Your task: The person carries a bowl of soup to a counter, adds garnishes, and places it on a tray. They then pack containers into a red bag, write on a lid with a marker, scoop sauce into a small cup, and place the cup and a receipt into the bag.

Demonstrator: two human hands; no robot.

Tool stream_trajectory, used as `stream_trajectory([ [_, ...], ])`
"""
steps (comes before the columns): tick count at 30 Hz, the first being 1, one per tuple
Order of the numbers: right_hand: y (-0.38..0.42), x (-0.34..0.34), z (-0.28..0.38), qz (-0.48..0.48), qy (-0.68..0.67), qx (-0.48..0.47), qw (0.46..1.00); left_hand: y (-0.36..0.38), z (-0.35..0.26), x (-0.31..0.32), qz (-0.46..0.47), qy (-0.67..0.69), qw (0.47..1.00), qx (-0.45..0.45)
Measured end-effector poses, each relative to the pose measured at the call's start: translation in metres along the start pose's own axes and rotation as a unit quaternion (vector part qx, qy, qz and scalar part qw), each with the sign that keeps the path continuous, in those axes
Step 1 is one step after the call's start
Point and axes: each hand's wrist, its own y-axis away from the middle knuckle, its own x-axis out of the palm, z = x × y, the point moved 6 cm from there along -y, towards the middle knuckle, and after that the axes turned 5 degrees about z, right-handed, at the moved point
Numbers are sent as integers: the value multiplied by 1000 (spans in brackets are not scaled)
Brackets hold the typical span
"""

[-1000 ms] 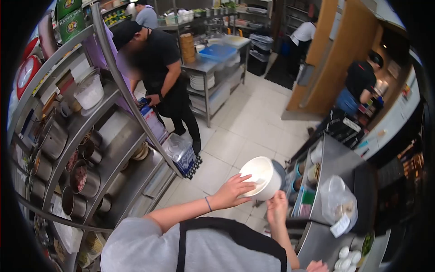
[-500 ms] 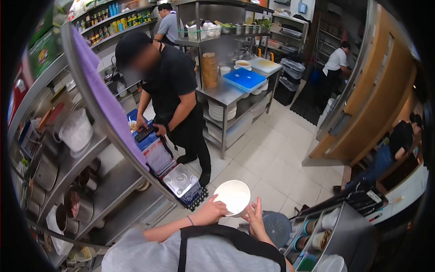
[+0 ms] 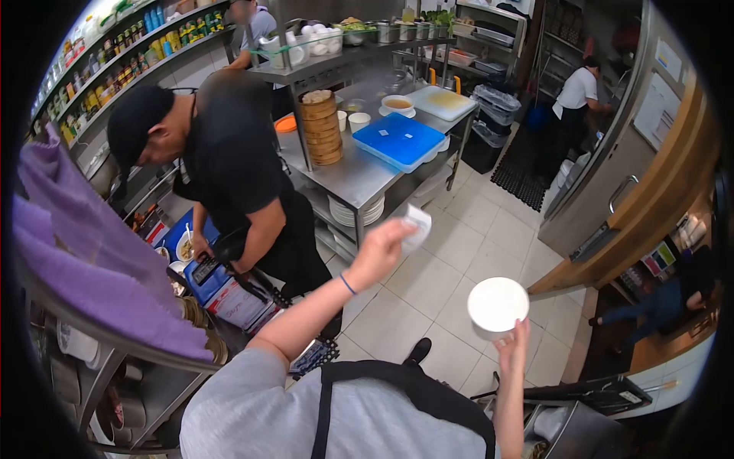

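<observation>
A small white paper (image 3: 417,227) is pinched in the fingers of my left hand (image 3: 380,250), which is stretched forward over the floor, a little below the steel table. My right hand (image 3: 513,346) holds a white bowl (image 3: 498,304) by its lower side, out over the tiles on the right. The bowl's opening faces up and its inside looks plain white. A blue band circles my left wrist.
A steel table (image 3: 348,180) bears bamboo steamers (image 3: 320,130), a blue-lidded tray (image 3: 401,140) and cups. A person in black (image 3: 237,153) bends over a blue box at left. Purple cloth (image 3: 92,245) hangs nearby. A wooden-framed door (image 3: 623,191) stands at right.
My left hand has left the bowl and reached forward, now with a paper in it. My right hand has carried the bowl to the right. The view has shifted forward.
</observation>
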Motion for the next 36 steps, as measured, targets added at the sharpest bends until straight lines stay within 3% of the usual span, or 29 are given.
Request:
stream_trajectory([
  [3, -89, -47, 16, -35, -75, 16, 996, -61, 55, 1, -64, -16, 997, -38],
  [5, -137, -37, 38, -22, -107, 23, 994, -97, 91, 6, -70, 19, 992, -104],
  [8, -213, -18, 54, 8, -135, 66, 989, -134, 137, 22, -120, 332, 908, -224],
  [9, -241, -5, 51, 28, -134, 101, 985, -148, 148, 23, -125, 328, 909, -226],
  [11, -292, 28, 52, 67, -120, 128, 982, -154, 178, 31, -198, 458, 824, -270],
  [18, -449, 172, 12, 210, -52, 220, 951, -170, 269, 7, -342, 429, 773, -319],
  [22, -510, 299, 18, 321, -60, 201, 924, -187, 322, 4, -346, 415, 784, -305],
  [24, -549, 350, 13, 358, 11, 183, 916, -209, 341, 5, -345, 418, 783, -305],
  [26, -567, 375, 16, 327, 68, 190, 923, -227, 359, 14, -346, 421, 780, -309],
  [29, -591, 407, 51, 342, 236, 3, 910, -268, 391, 34, -294, 446, 784, -315],
  [30, -594, 414, 56, 345, 236, 10, 908, -283, 396, 43, -286, 450, 782, -324],
  [32, -596, 440, 70, 446, 233, -61, 862, -315, 399, 64, -239, 477, 777, -334],
  [36, -622, 477, 71, 562, 112, -109, 813, -363, 412, 100, -215, 475, 790, -321],
])
